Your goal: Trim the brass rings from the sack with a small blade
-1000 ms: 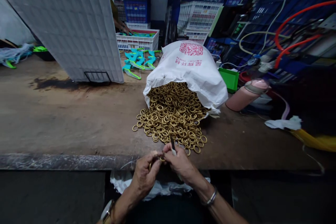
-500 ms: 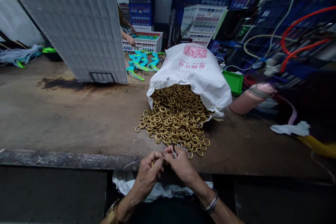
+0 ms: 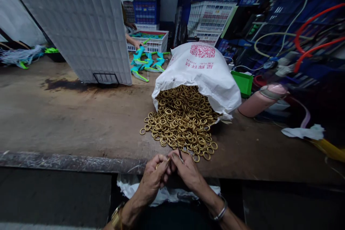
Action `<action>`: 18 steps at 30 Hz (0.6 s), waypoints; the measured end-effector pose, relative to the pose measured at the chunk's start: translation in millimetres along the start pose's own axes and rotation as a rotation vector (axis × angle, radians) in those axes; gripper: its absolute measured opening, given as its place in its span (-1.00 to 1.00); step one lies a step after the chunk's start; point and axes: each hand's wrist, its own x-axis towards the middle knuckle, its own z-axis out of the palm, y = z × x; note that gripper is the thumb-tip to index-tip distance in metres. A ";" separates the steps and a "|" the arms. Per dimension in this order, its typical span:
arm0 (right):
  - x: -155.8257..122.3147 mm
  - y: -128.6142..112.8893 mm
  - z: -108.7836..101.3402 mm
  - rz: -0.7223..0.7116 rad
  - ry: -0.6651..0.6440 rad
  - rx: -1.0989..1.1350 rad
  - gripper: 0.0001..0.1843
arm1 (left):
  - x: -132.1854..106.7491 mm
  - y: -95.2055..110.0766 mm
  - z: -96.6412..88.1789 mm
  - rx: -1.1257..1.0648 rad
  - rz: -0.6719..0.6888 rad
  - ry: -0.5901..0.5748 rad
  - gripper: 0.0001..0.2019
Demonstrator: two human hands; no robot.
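Note:
At the table's front edge my left hand point(image 3: 153, 175) is closed on a gold ring point(image 3: 157, 166), which shows only in part between its fingers. My right hand point(image 3: 188, 171) is closed around a thin, dark tool point(image 3: 180, 155) that sticks up past the thumb; its kind is unclear. The fingertips of both hands meet, and what lies between them is mostly hidden. Just beyond the hands a heap of gold rings point(image 3: 179, 125) spills from the mouth of a white woven sack point(image 3: 199, 66) lying on its side.
Behind a grey corrugated panel point(image 3: 99, 25), a co-worker's hand point(image 3: 137, 44) holds a turquoise and green toy part near a white crate point(image 3: 161, 43). More such parts point(image 3: 147, 63) lie on the wooden table point(image 3: 81, 122). A green tray point(image 3: 242, 83) and pink bottle point(image 3: 262, 102) stand right.
My hands stay together, with the right fingers shifted slightly at the meeting point. The co-worker's hand has taken hold of a turquoise and green part. The view has moved a little.

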 end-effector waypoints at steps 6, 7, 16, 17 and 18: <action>-7.5 1.5 -2.4 -0.073 -0.066 -0.524 -0.81 | -0.8 2.6 -2.5 -0.012 0.007 0.006 -0.70; -8.4 1.3 -2.4 -0.077 -0.084 -0.609 -0.76 | -1.3 3.4 -2.1 -0.014 0.001 0.012 -0.69; -8.3 -8.6 -1.5 -0.031 -0.122 -0.894 -0.70 | -2.8 8.6 2.0 0.063 0.022 0.103 -0.66; -7.3 -7.4 -1.8 -0.030 -0.125 -0.908 -0.71 | -4.8 9.0 1.8 0.079 0.040 0.100 -0.67; -6.1 -5.4 -2.3 -0.024 -0.119 -0.922 -0.71 | -7.7 9.4 1.6 0.095 0.054 0.084 -0.67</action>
